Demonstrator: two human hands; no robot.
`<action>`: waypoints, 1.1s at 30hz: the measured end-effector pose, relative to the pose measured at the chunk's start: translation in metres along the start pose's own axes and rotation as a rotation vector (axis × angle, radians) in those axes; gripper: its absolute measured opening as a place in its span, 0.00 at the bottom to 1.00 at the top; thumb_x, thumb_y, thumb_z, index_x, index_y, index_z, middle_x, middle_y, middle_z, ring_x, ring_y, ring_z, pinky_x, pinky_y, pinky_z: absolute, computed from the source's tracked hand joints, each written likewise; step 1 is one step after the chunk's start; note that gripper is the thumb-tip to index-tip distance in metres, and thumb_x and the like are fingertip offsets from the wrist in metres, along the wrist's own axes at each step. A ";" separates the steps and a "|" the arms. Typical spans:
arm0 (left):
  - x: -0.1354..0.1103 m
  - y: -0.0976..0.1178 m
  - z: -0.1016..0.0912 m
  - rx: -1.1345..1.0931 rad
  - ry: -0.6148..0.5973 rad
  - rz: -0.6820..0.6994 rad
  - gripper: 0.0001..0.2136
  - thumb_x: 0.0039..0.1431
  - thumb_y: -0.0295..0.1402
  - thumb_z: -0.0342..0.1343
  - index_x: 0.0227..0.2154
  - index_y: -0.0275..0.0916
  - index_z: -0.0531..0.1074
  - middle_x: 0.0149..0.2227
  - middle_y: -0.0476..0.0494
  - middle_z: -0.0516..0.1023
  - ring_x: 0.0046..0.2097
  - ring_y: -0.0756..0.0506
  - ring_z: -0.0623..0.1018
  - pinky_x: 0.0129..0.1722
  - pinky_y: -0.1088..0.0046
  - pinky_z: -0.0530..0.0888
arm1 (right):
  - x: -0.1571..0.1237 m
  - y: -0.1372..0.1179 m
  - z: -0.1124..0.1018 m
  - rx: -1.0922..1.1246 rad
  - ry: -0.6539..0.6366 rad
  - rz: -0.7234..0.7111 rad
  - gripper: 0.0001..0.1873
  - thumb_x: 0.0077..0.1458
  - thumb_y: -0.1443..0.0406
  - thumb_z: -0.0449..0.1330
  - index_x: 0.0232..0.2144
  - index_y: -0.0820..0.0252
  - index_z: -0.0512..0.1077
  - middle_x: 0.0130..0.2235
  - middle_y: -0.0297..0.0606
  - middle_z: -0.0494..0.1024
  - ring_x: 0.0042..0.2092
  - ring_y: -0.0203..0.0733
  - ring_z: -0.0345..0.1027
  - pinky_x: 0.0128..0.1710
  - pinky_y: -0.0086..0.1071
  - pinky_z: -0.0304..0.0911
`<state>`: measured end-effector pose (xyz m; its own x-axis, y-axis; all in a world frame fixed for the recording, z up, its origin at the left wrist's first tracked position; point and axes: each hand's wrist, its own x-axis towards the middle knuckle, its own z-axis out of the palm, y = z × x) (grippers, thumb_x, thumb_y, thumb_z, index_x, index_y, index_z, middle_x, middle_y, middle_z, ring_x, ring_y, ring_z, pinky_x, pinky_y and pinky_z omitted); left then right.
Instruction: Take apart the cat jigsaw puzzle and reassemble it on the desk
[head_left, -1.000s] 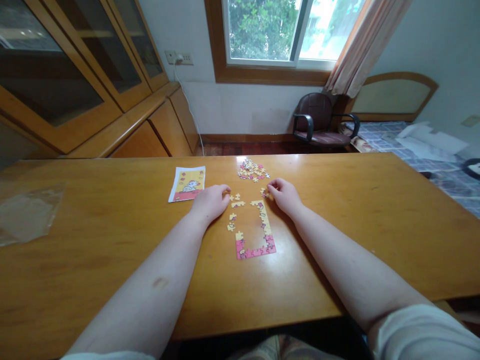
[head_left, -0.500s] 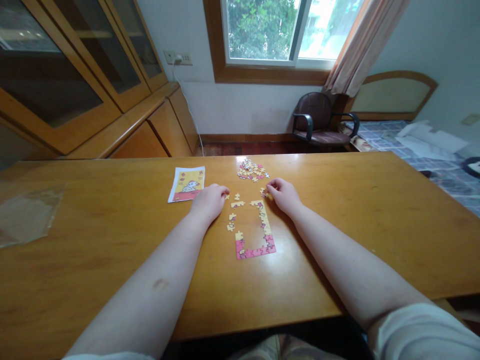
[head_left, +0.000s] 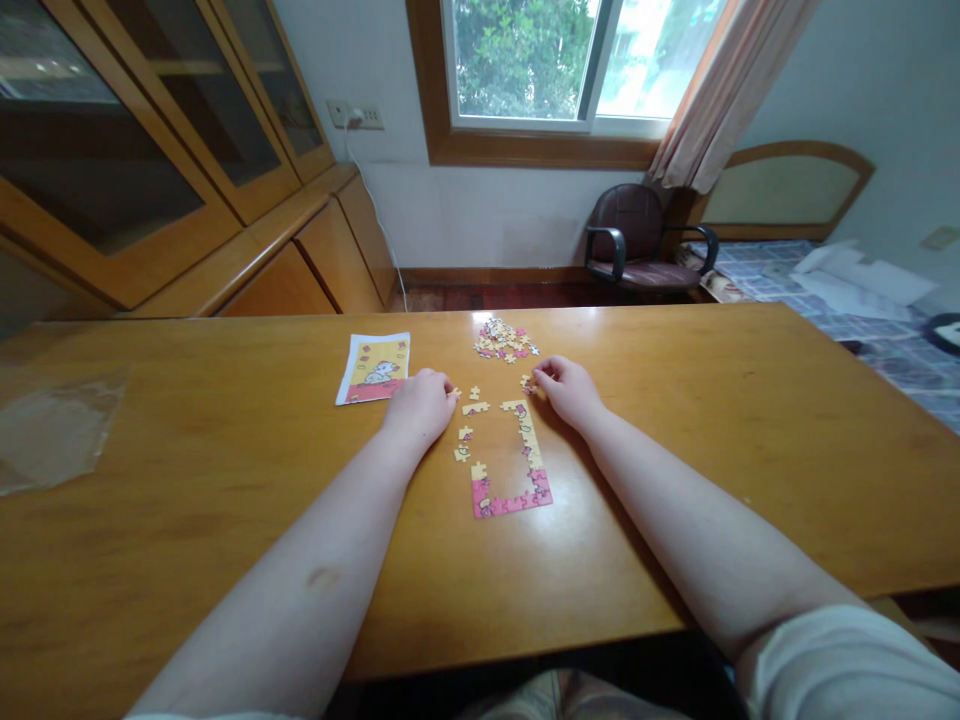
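Note:
A partly joined jigsaw border [head_left: 517, 470], pink along the bottom and yellow up the right side, lies on the wooden table [head_left: 712, 440]. Several loose pieces [head_left: 469, 420] lie left of it. My left hand [head_left: 420, 405] rests curled beside them, its fingertips pinched on a small piece at its right edge. My right hand [head_left: 571, 388] is closed at the top of the border, pinching a puzzle piece [head_left: 530, 384]. A pile of loose pieces [head_left: 504, 340] sits just beyond both hands. The reference picture card [head_left: 375, 368] lies left of my left hand.
A crumpled clear plastic bag [head_left: 52, 430] lies at the table's far left. Wooden glass-door cabinets [head_left: 150, 150] stand to the left. Beyond the table are a window, a dark armchair [head_left: 637, 240] and a bed [head_left: 825, 290].
My left hand has drawn slightly back toward me, its fingertips staying pinched by the loose pieces. My right hand has barely moved.

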<state>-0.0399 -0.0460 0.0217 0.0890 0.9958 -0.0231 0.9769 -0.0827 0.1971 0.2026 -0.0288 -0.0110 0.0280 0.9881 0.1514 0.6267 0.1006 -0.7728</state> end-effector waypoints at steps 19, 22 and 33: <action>-0.008 0.024 0.016 -0.490 -0.045 0.190 0.09 0.57 0.37 0.55 0.36 0.42 0.78 0.39 0.47 0.82 0.41 0.44 0.79 0.46 0.69 0.73 | -0.005 -0.006 0.004 0.065 -0.076 -0.157 0.08 0.55 0.62 0.57 0.31 0.58 0.73 0.29 0.33 0.76 0.29 0.36 0.65 0.32 0.30 0.59; -0.008 0.026 0.018 -0.444 -0.036 0.230 0.10 0.58 0.37 0.54 0.37 0.42 0.78 0.40 0.46 0.82 0.43 0.43 0.79 0.46 0.68 0.73 | -0.010 -0.009 0.006 -0.030 -0.200 -0.330 0.04 0.52 0.65 0.60 0.31 0.58 0.75 0.32 0.35 0.76 0.33 0.37 0.67 0.37 0.31 0.61; -0.003 0.027 0.021 -0.292 0.013 0.311 0.10 0.59 0.37 0.53 0.37 0.42 0.78 0.40 0.45 0.81 0.45 0.42 0.77 0.48 0.66 0.71 | -0.010 -0.009 0.008 -0.096 -0.259 -0.380 0.05 0.53 0.68 0.60 0.31 0.59 0.77 0.33 0.35 0.73 0.34 0.37 0.66 0.36 0.29 0.61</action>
<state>-0.0097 -0.0519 0.0062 0.3666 0.9257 0.0937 0.8074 -0.3665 0.4623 0.1899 -0.0388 -0.0106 -0.4050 0.8811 0.2440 0.6241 0.4615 -0.6305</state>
